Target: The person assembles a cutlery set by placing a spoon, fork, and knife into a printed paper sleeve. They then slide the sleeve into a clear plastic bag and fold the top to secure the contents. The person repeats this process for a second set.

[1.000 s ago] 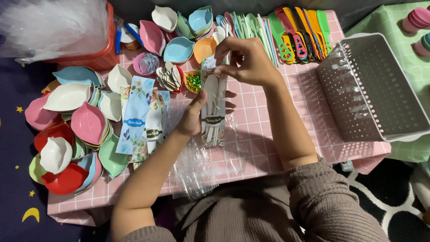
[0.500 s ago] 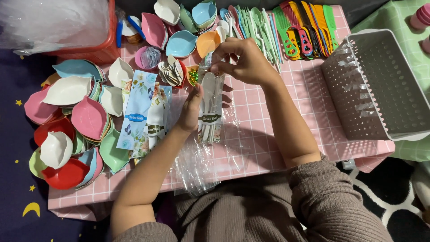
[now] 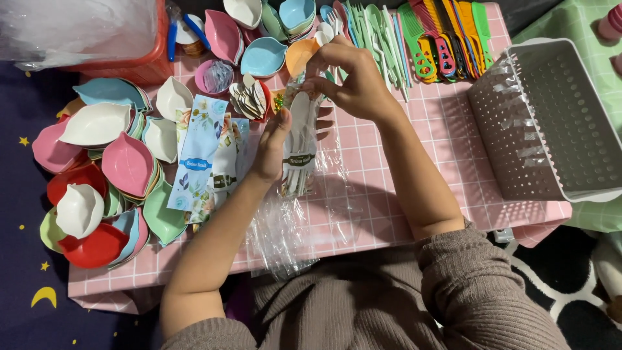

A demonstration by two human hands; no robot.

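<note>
Hands grip a clear crinkly plastic packet of white spoons [image 3: 299, 152], long axis running twelve to six: left hand [image 3: 272, 146] pinches its side, right hand [image 3: 350, 81] its top, above the pink checked counter [image 3: 389, 175].

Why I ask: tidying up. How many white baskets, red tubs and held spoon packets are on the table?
white basket: 1
red tub: 1
spoon packet, gripped by left hand and right hand: 1
Total: 3
</note>
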